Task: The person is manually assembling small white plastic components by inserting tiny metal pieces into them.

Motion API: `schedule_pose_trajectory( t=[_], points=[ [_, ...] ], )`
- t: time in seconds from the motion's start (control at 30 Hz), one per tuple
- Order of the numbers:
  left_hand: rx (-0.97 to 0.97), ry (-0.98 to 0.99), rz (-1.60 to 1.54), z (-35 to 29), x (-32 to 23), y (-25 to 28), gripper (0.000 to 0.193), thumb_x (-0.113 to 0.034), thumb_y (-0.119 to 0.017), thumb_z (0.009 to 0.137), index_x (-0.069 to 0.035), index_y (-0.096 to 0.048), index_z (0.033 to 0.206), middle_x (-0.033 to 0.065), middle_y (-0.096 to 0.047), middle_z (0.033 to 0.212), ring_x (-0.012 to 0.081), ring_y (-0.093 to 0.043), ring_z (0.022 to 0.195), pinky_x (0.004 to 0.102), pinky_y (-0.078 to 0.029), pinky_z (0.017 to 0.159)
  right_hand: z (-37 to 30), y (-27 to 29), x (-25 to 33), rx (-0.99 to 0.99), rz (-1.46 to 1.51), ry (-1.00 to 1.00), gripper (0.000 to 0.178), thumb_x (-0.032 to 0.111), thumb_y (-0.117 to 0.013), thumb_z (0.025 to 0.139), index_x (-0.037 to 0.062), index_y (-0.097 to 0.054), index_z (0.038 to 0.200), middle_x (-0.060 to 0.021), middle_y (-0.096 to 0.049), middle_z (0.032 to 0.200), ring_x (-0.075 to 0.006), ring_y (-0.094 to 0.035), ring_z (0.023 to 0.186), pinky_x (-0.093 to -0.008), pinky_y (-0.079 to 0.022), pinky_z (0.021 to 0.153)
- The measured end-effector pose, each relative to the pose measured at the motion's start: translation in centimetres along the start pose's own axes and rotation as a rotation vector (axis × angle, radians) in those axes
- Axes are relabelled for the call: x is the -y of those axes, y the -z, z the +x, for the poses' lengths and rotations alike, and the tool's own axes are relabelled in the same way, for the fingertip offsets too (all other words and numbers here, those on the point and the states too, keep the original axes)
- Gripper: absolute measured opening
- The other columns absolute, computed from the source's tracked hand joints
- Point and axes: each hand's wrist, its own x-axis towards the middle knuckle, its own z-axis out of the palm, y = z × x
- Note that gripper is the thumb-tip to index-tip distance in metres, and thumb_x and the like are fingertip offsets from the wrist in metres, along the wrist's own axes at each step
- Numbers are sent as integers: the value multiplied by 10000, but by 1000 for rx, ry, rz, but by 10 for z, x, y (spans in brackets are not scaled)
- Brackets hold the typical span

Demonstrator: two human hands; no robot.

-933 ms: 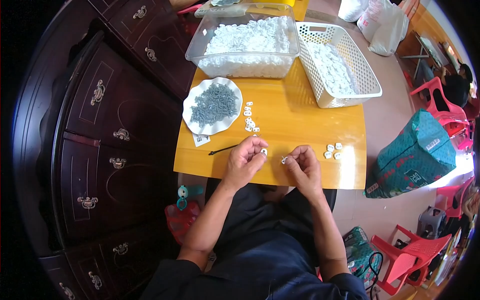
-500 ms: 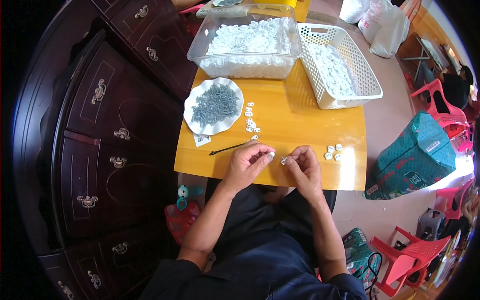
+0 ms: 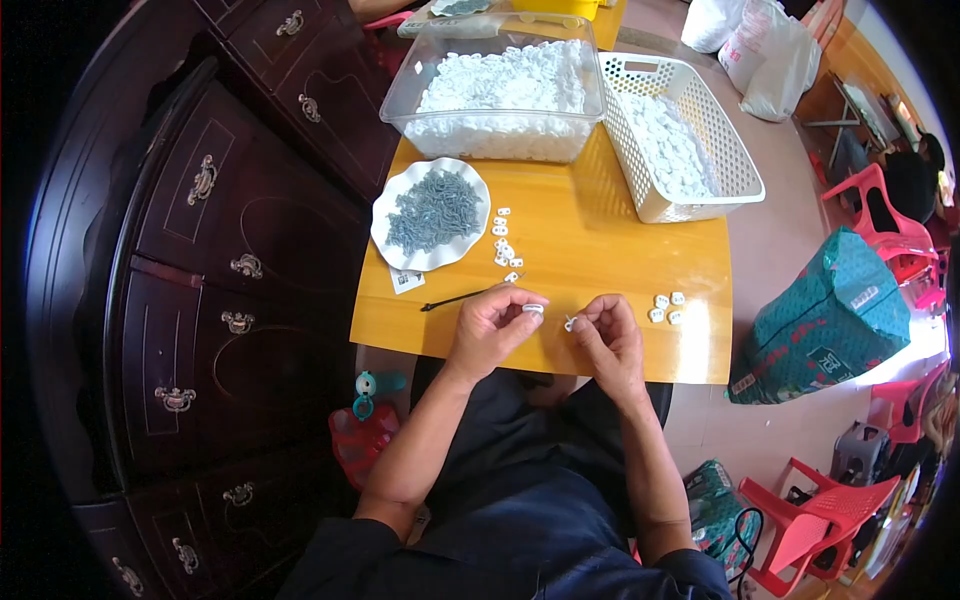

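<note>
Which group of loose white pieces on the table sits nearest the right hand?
The four-piece cluster right of the right hand; the other group, strung out beside the wavy plate, lies farther off.

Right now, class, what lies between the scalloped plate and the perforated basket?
In the head view, small white pieces beside the plate, then bare tabletop.

A: See that teal bag (image 3: 825, 320), well right of your right fingers (image 3: 612, 308)? Pale characters (image 3: 828, 361) on its side.

B: Yep, and the white sack (image 3: 748, 48) farther ahead and right of them has red print. Left of your left fingers (image 3: 518, 296), the card (image 3: 407, 282) by the plate (image 3: 382, 225) has a dark printed block, tbh too tiny to read.
</note>
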Motion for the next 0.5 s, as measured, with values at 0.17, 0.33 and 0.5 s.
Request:
schedule_pose_trajectory(
  t=[0.17, 0.33, 0.5],
  points=[
    [51, 87, -174, 0, -2, -2, 166, -66, -667, 992, 16, -725, 1125, -3, -671, 908, 49, -616, 726, 206, -521, 662, 1, -5, 2, -51, 2, 42, 125, 24, -647, 988, 22, -536, 1047, 23, -591, 839, -35, -558, 735, -200, -460, 666],
    [-28, 158, -125, -1, 0, -4, 223, -96, -633, 1023, 20, -704, 1200, 16, -702, 915, 56, -609, 698, 215, -530, 662, 1, -5, 1, -46, 2, 46, 127, 19, -649, 987, 23, -539, 1049, 26, -588, 838, -34, -554, 732, -200, -459, 666],
    [-29, 113, 28, 1, -2, 0, 245, -96, -622, 1024, 13, -682, 1235, 17, -688, 885, 50, -570, 679, 208, -493, 639, -1, -5, 0, -37, -7, 43, 128, 21, -653, 988, 25, -539, 1047, 28, -590, 842, -37, -562, 739, -199, -461, 670]
  ],
)
